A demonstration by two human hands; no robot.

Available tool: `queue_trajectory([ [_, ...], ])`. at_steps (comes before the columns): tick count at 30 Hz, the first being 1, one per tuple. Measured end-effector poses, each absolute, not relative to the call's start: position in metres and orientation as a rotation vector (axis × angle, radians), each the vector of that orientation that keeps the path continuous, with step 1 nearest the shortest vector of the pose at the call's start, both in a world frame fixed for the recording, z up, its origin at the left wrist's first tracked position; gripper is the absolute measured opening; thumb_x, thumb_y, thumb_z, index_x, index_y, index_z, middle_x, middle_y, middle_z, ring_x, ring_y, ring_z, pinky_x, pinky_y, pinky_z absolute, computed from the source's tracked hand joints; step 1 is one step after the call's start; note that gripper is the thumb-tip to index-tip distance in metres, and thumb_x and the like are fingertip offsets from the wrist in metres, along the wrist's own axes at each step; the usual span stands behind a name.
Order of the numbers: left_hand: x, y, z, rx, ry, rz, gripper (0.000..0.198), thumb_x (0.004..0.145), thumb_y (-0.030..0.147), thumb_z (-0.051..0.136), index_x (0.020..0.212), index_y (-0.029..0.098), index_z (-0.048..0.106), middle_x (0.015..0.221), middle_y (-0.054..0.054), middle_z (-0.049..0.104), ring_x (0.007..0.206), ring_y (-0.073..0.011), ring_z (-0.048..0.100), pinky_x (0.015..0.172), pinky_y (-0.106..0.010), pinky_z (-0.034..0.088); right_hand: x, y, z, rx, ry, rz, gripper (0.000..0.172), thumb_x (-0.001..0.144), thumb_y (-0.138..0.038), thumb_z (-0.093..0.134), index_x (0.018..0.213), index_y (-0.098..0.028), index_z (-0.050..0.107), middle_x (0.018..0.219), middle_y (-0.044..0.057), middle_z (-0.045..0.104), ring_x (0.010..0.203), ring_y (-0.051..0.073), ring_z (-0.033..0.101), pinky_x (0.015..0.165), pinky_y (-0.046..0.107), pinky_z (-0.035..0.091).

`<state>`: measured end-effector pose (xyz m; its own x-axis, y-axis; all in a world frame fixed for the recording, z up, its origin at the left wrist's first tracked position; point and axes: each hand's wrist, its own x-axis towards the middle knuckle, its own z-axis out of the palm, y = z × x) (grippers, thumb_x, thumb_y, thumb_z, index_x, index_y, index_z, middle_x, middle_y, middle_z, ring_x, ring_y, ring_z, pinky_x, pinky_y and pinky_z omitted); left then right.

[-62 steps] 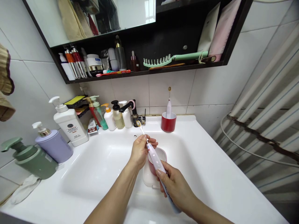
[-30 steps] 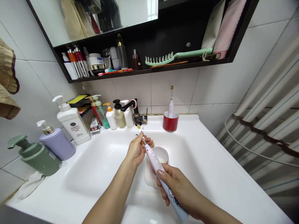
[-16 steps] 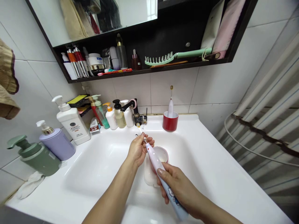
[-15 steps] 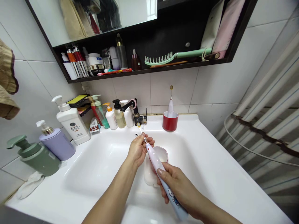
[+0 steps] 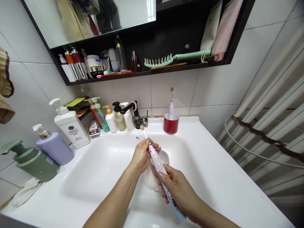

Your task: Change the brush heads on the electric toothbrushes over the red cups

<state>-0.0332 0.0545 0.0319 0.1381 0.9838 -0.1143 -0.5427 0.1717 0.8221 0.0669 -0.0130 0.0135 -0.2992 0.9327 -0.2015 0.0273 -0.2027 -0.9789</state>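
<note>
Left hand [image 5: 142, 154] pinches the slim brush head [image 5: 142, 128] while the right hand [image 5: 174, 186] clasps the electric toothbrush [image 5: 156, 160] handle above the sink [image 5: 95, 180], looking to me like fitting or freeing it, which calls for steady, straight alignment.

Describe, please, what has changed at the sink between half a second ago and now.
The left hand has moved toward the right hand, bringing the brush head closer to the toothbrush handle; the metal shaft seen between them half a second ago no longer shows. Neither hand let go. The red cup beside the tap stayed put; the camera view shifted slightly.
</note>
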Motion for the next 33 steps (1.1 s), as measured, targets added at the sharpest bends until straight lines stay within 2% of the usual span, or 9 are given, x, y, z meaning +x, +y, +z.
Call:
queue_trajectory([
  [12,-0.0305,0.0520,0.0323,0.745,0.754,1.238,0.015,0.065,0.028,0.046,0.062,0.014,0.043,0.054,-0.002,0.054,0.053,-0.0117,0.053,0.056,-0.025,0.041,0.0674,-0.0124,0.0120,-1.199,-1.309,1.542,0.019,0.068,-0.036,0.039,0.076,-0.018,0.043,0.057,-0.005,0.039,0.037,0.004,0.039,0.034,0.018,0.034],
  [18,-0.0332,0.0515,0.0333,0.691,0.650,1.197,0.014,0.066,0.026,0.045,0.060,0.014,0.041,0.053,-0.001,0.053,0.054,-0.0109,0.053,0.059,-0.026,0.040,0.0682,-0.0129,0.0132,-1.039,-1.233,1.727,0.022,0.070,-0.037,0.035,0.070,-0.017,0.041,0.060,-0.003,0.042,0.040,0.004,0.039,0.036,0.018,0.034],
  [23,-0.0307,0.0506,0.0323,0.729,0.664,1.238,0.014,0.066,0.027,0.044,0.061,0.015,0.041,0.053,0.000,0.053,0.053,-0.0111,0.052,0.060,-0.027,0.039,0.0677,-0.0115,0.0113,-1.130,-1.297,1.586,0.020,0.069,-0.036,0.039,0.074,-0.017,0.041,0.057,-0.005,0.039,0.039,0.004,0.038,0.036,0.018,0.034],
  [27,-0.0303,0.0511,0.0315,0.727,0.617,1.221,0.015,0.067,0.029,0.043,0.060,0.015,0.040,0.052,0.001,0.051,0.053,-0.0104,0.051,0.060,-0.026,0.038,0.0674,-0.0124,0.0115,-1.052,-1.269,1.685,0.022,0.070,-0.038,0.036,0.072,-0.017,0.040,0.059,-0.004,0.041,0.040,0.004,0.039,0.037,0.018,0.035],
  [33,-0.0307,0.0494,0.0340,0.735,0.624,1.229,0.015,0.065,0.029,0.046,0.061,0.015,0.040,0.051,0.002,0.050,0.050,-0.0096,0.050,0.059,-0.026,0.038,0.0671,-0.0129,0.0095,-1.045,-1.279,1.646,0.020,0.069,-0.037,0.038,0.073,-0.017,0.041,0.059,-0.004,0.040,0.040,0.004,0.039,0.039,0.018,0.035],
])
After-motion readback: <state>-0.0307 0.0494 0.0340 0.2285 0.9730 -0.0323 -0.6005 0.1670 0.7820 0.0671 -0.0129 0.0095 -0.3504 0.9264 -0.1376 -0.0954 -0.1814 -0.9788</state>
